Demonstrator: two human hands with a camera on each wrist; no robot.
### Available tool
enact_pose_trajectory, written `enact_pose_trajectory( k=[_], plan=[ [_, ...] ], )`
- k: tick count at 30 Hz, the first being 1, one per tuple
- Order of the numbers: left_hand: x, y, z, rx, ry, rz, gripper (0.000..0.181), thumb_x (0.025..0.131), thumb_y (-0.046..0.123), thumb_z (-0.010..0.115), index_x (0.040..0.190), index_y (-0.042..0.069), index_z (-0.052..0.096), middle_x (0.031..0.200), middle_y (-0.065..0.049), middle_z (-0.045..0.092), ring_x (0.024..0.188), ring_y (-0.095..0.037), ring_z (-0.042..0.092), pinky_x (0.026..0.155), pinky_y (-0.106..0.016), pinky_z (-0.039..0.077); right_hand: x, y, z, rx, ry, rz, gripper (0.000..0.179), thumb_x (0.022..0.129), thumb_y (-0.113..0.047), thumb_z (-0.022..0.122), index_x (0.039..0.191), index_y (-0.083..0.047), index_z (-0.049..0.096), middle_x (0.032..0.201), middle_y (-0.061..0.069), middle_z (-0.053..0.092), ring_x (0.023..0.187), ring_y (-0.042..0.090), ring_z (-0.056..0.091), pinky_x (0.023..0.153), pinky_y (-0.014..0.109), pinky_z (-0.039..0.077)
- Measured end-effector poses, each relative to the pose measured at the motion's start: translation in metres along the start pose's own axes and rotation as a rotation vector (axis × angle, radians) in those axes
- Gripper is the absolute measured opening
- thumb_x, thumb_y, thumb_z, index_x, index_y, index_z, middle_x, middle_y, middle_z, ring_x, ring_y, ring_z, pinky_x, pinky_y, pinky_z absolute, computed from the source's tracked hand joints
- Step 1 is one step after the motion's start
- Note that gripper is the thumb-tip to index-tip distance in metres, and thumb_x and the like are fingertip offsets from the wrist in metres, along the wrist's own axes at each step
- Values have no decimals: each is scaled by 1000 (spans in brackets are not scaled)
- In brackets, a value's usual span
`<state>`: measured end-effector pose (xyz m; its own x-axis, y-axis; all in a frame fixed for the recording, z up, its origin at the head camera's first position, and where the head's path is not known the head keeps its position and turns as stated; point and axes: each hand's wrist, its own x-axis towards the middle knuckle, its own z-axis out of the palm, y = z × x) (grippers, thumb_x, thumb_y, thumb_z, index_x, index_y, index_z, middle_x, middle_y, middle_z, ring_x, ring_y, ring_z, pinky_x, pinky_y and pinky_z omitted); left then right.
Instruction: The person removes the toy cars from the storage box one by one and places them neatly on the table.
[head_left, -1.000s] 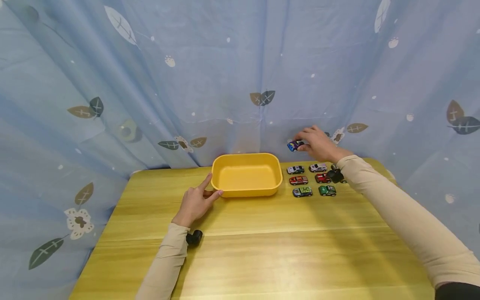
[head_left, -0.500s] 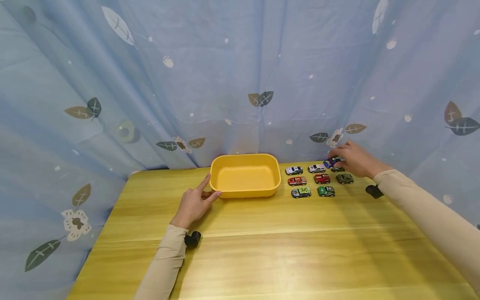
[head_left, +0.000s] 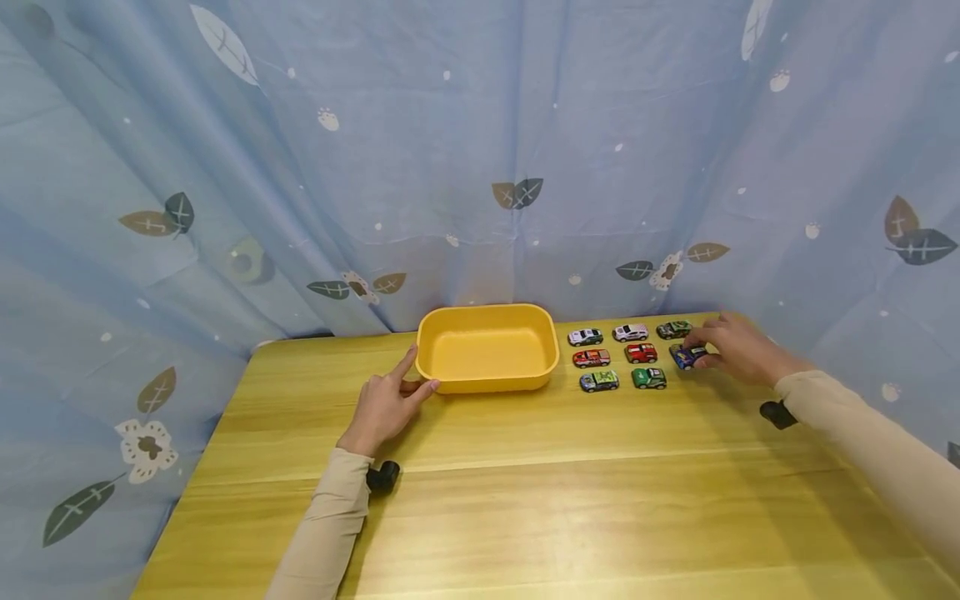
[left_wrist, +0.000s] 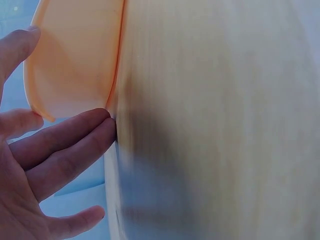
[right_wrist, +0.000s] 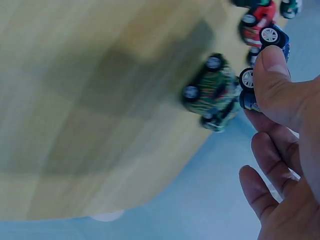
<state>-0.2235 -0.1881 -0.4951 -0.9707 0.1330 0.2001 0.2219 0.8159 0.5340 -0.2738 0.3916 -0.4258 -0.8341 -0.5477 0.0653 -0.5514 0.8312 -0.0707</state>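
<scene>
My right hand point(head_left: 738, 350) pinches a blue and purple toy car point(head_left: 686, 357) at the right of the toy cars. The right wrist view has the thumb across the car's side, its two wheels point(right_wrist: 270, 35) showing. Close by stands a camouflage toy car point(head_left: 674, 330); behind the held car, the surface is hidden. My left hand point(head_left: 384, 408) touches the left end of a yellow plastic tub point(head_left: 487, 386) with fingers mostly straight. In the left wrist view, fingertips lie along the tub's rim point(left_wrist: 119, 55) and wall. Nothing lies in the tub.
Left of the held car stand a red car point(head_left: 641, 353), a green car point(head_left: 648, 378), a lime-topped car point(head_left: 599, 382), an orange-red car point(head_left: 592, 358) and two whitish cars point(head_left: 585, 337). A blue patterned curtain point(head_left: 450, 167) hangs behind the wooden table point(head_left: 510, 500).
My right hand has carried the blue and purple car rightward and down from above the back row to the right end of the middle row. My left hand stays at the tub.
</scene>
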Motion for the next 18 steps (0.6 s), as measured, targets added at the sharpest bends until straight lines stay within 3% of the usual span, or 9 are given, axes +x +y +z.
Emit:
enact_pose_trajectory(
  k=[9, 18],
  plan=[
    [-2, -2, 0, 4, 9, 10, 86, 99, 62, 66, 166, 15, 39, 109, -13, 81, 115, -45, 72, 103, -58, 55, -10, 4, 19, 50, -14, 29, 30, 87, -12, 87, 115, -5, 79, 101, 8, 76, 99, 36, 65, 92, 61, 52],
    [-2, -2, 1, 1, 15, 22, 86, 100, 61, 66, 166, 14, 38, 108, -13, 82, 110, -44, 74, 100, -57, 57, -16, 6, 31, 24, 17, 29, 29, 84, -13, 89, 110, -4, 79, 97, 9, 75, 92, 33, 64, 85, 58, 54]
  ],
)
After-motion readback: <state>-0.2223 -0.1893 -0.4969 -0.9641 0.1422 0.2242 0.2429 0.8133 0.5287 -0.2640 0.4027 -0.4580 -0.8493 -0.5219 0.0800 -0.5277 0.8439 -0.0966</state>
